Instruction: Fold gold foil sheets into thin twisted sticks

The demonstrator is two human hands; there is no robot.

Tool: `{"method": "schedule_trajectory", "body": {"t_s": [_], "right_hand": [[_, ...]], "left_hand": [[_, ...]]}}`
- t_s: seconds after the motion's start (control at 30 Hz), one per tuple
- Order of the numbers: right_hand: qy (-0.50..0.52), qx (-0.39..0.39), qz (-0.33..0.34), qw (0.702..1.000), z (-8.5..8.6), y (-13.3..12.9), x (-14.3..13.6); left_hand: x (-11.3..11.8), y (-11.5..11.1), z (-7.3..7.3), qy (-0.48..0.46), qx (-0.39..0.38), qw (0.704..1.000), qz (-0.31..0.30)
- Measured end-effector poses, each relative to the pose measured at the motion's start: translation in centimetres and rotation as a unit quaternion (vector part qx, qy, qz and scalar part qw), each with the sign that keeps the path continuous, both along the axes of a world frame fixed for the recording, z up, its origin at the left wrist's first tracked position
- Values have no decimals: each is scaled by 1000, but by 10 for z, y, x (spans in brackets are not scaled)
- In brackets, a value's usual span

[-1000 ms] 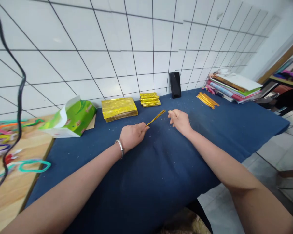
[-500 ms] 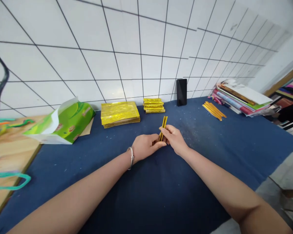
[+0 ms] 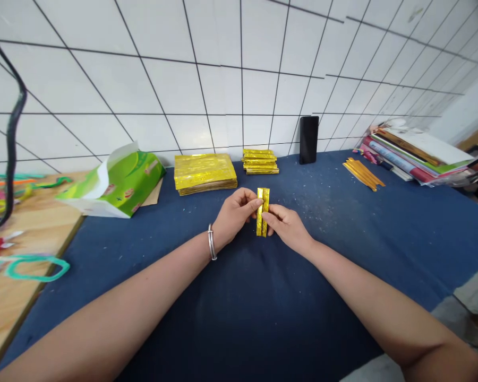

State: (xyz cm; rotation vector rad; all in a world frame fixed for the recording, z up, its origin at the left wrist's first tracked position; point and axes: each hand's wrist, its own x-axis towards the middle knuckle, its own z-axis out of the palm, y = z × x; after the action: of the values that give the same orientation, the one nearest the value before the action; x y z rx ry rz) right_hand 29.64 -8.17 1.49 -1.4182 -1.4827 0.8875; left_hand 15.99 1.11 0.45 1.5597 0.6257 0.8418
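A narrow strip of folded gold foil paper [image 3: 259, 225] stands upright between my two hands, with a crease running down its length. My left hand [image 3: 237, 213], a silver bangle at its wrist, pinches the strip's left edge near the top. Lower down, my right hand [image 3: 286, 225] grips its right side, thumb in front and fingers behind. Beyond them lies a thick stack of flat gold foil paper [image 3: 205, 172]. To the right of that stack is a small pile of folded gold strips [image 3: 260, 161].
A black phone [image 3: 309, 140] leans on the tiled wall. Orange-gold strips [image 3: 363, 174] lie near a pile of books and papers [image 3: 418, 154] at right. A green packet [image 3: 131, 183] and a wooden board [image 3: 27, 302] with coloured fuzzy stems are at left, on the blue cloth [image 3: 231, 318].
The foil strip has turned to show its broad face, both halves visible. My left hand has moved up from its lower end to the upper left edge. The camera view has shifted.
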Motion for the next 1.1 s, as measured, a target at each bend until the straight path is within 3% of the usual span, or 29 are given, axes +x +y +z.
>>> {"method": "schedule_trajectory", "body": {"t_s": [0.17,0.57,0.87,1.1], "right_hand": [[4,8,-11,1000,-1,-1,2],[57,23,-27,998,-10,5,8],[-97,84,-87,988,-14,3,5],[-133,96,-119,979,-15,2,5]], "left_hand": [[0,-3,1,-14,-8,1000,12],[-1,2,-3,-69,32,997,-30],[0,2,-3,-65,43,997,-13],[0,3,-5,-61,40,997,-12]]}}
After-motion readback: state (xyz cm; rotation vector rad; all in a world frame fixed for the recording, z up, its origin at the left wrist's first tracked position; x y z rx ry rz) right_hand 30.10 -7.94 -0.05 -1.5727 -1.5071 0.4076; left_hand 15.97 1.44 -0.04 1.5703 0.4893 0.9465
